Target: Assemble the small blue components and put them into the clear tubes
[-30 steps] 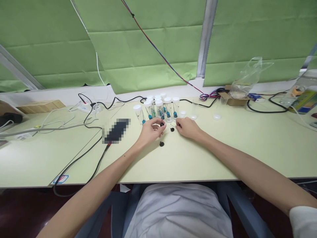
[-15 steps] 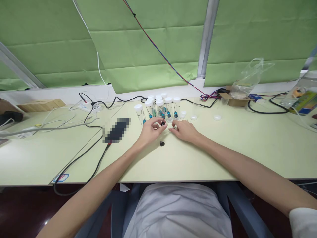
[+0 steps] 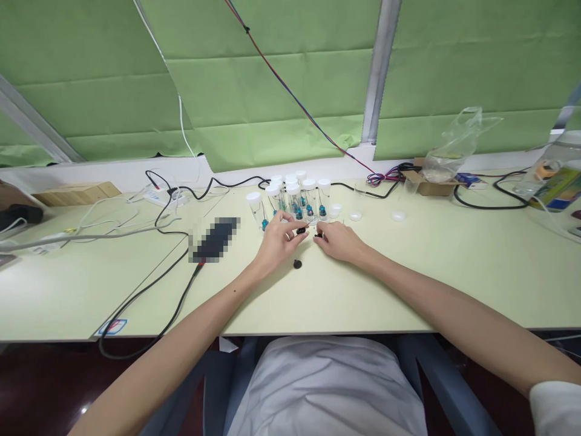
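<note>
Fingers (image 3: 285, 216) of the left hand (image 3: 273, 242) pinch a black piece (image 3: 301, 230), the right hand (image 3: 338, 240) apparently a dark part (image 3: 318, 235).

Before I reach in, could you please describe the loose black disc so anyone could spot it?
On the table, find the left hand and right hand in front of the white-capped bottles. Nearer the table's front edge lies the black disc. Unlike the black pieces at the hands, it lies apart, untouched.

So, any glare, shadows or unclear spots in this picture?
Head view: whitish glare on the table at far left, faint shadow beside the left forearm; head view again: blocky pixels mask a dark object, black piece in the left hand too small for detail.
</note>
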### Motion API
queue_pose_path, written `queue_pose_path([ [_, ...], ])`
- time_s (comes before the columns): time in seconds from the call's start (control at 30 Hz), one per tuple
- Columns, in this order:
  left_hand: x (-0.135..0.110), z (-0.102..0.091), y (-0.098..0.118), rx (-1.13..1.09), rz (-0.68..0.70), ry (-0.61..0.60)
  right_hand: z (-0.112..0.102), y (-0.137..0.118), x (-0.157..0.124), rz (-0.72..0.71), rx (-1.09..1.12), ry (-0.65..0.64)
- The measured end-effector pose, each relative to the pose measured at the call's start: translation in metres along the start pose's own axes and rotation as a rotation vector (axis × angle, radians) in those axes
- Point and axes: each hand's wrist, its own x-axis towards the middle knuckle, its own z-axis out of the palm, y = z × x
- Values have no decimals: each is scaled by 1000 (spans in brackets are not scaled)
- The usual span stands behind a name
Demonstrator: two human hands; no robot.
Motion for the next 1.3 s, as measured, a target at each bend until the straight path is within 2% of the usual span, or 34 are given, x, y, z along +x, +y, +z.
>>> queue_pose_path([
  [0.13, 1, 1, -1, 42, 52, 1, 0, 0, 0, -5, -13, -9],
  [0.27, 2, 1, 0, 68, 80, -56, 1, 0, 0, -14, -12, 4],
  [0.5, 1, 3, 2, 24, 10, -59, 2, 0, 0, -46, 88, 82],
  [0.73, 2, 1, 9, -134, -107, 28, 3, -3, 0, -172, 325, 244],
  [0.9, 3, -1, 10, -292, -175, 10, 2, -7, -2, -259, 454, 338],
  [1.13, 5, -2, 14, -546, -271, -1, 4, -8, -3, -257, 495, 330],
  [1.3, 6, -2, 14, -647, -332, 14, 4, -8, -3, -267, 516, 351],
])
